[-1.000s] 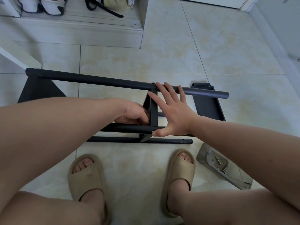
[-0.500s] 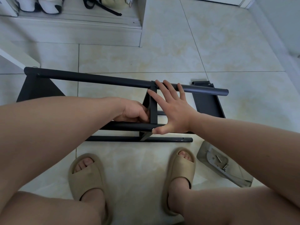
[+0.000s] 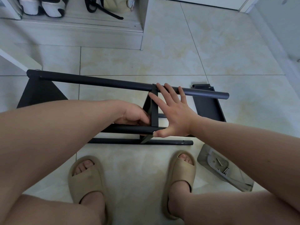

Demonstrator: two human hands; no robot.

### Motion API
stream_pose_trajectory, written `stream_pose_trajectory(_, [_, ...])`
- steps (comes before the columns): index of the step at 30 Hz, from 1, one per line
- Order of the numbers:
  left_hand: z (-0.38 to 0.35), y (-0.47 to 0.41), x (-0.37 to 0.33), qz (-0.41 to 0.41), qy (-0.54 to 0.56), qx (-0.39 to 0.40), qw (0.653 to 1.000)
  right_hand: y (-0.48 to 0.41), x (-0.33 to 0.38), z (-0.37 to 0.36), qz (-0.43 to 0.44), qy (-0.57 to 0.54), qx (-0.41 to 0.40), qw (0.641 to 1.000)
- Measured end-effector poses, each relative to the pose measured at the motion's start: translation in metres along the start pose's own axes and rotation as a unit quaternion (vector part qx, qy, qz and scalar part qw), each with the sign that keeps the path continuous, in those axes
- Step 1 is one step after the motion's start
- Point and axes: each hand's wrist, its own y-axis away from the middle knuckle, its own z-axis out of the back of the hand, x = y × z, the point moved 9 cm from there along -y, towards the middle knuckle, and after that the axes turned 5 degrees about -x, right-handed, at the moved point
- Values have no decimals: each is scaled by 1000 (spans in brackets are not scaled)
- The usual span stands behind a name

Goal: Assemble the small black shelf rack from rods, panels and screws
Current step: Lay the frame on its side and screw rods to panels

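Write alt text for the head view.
A person's open right hand braces the middle panel of a half-built black rack on a tiled floor, fingertips on the top rod. The left hand curls beside that panel; its grip is hidden. A bag of hardware lies by the right sandal.

A pair of beige slippers (image 3: 86, 179) stood on the pale tiled floor (image 3: 178, 59), nearer than the right grip (image 3: 175, 114). Far beyond that grip and to its left, a low ledge (image 3: 73, 34) carried white sneakers (image 3: 42, 7) and a yellowish bag (image 3: 113, 5) with black straps. A white board (image 3: 17, 57) slanted far to the grip's left.
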Motion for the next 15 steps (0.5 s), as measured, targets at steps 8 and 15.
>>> stream_pose_trajectory(8, [4, -2, -1, -21, -14, -36, 999, 1, 1, -1, 2, 3, -3, 1000])
stream_pose_trajectory(15, [4, -1, -3, -19, 9, 1, 1000, -1, -2, 0, 1, -3, -4, 1000])
